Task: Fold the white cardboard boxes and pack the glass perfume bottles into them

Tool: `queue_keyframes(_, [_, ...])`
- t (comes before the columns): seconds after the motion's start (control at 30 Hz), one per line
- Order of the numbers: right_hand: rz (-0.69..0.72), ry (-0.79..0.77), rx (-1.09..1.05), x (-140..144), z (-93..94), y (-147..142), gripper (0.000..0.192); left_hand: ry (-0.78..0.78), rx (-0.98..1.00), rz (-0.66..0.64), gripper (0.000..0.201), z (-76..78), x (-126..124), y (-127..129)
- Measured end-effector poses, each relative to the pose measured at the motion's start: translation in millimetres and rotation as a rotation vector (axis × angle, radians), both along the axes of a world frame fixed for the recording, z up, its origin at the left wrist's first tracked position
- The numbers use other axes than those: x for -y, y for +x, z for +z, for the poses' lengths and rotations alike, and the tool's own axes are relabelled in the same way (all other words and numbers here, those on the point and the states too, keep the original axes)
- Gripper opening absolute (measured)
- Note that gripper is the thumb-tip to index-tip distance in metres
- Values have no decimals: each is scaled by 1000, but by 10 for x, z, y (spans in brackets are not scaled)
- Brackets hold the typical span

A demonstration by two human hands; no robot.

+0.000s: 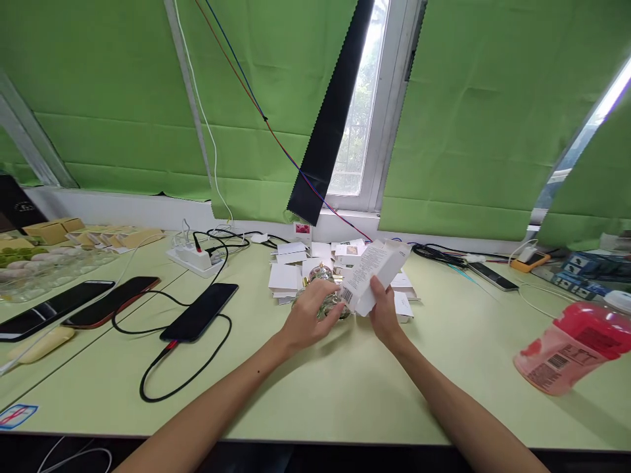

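A small white carton (372,274) with printed text and a barcode is tilted in my right hand (383,312), its upper end flaps standing open. My right thumb presses on the printed face. My left hand (313,314) is at the carton's lower left corner, thumb and forefinger apart; whether it touches the carton I cannot tell. Just behind the left hand is a shiny glass object with a gold-coloured top (321,272), mostly hidden by the fingers. Flat white cartons (284,278) lie in stacks behind and around both hands.
A phone (200,313) with a looped black cable lies left, near two more dark phones (114,301). A white power strip (196,259) stands behind. At right are a pink drink bottle (572,348), a grey phone (491,276) and an orange-edged device (530,261).
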State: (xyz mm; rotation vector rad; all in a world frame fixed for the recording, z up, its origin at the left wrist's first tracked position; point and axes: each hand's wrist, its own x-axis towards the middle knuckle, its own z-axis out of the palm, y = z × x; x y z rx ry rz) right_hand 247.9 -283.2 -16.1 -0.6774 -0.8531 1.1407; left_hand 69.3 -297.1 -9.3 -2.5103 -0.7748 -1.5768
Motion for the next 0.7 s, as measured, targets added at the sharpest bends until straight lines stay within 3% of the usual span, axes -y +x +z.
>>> queue_keyframes(0.17, [98,-74,-200,2,71,-13,66,2,-23,5,25,10,-6,-5])
queue_keyframes(0.4, [153,-110,-260,28,108,-8,58,-2,-18,53,25,-17,-25,0])
queue_keyframes(0.7, [255,-116,-211,67,107,-73,63,35,-15,90,30,-39,-49,-16])
